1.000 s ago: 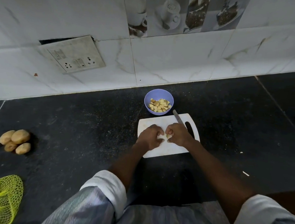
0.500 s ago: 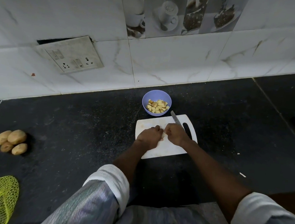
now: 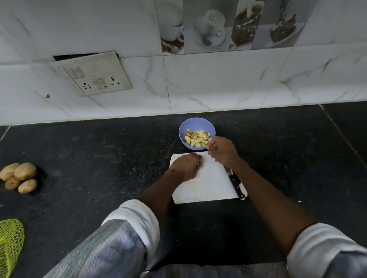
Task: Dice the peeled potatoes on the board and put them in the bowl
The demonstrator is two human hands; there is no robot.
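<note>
— What is the right hand (image 3: 222,151) doing?

— It hangs at the near right rim of the purple bowl (image 3: 184,128), fingers curled inward and bunched. A pale bit shows at the fingertips by the rim; it looks like potato, though I cannot tell for sure what they pinch.

— And the left hand (image 3: 186,166)?

— Knuckles up on the far left part of the white cutting board (image 3: 208,186), fingers curled under. Whatever they cover is hidden, so I cannot tell if they hold any pieces.

— Where are the potatoes?

— Diced potato pieces (image 3: 197,137) sit in the bowl, which stands on the dark counter (image 3: 93,156) just beyond the board. Four unpeeled potatoes (image 3: 19,177) lie well apart at the left.

— The knife?

— The knife (image 3: 235,184) lies along the board's right edge, black handle toward the person, untouched. A yellow net bag (image 3: 1,246) is at the lower left corner.
</note>
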